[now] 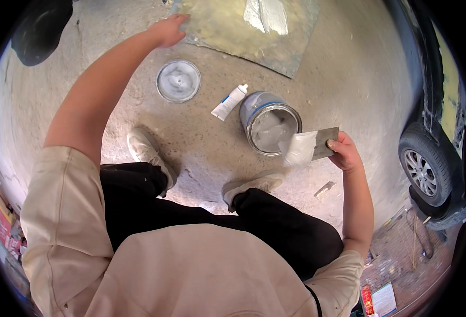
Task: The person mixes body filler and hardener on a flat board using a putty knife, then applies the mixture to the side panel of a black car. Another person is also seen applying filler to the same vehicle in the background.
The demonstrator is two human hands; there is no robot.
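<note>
My right hand (pixel 345 151) grips a flat metal putty scraper (pixel 325 141) by its edge, thumb on top. White putty (pixel 301 148) coats the scraper's far end, beside the rim of an uncapped metal can (pixel 247 113). Grey-white putty (pixel 271 130) fills part of the can, which tilts toward me. My left hand (pixel 167 31) reaches forward to the left edge of a stained board (pixel 233 37), fingers stretched out; whether they touch it I cannot tell. A mound of white putty (pixel 267 16) lies on the board.
Left of the can lie a white tube (pixel 230 102) and a round putty-smeared lid (pixel 178 81). My shoes (pixel 257 185) stand just nearer than the can. A small flat scrap (pixel 324 188) is on the floor at right. Farther right stands a car with its wheel (pixel 426 164).
</note>
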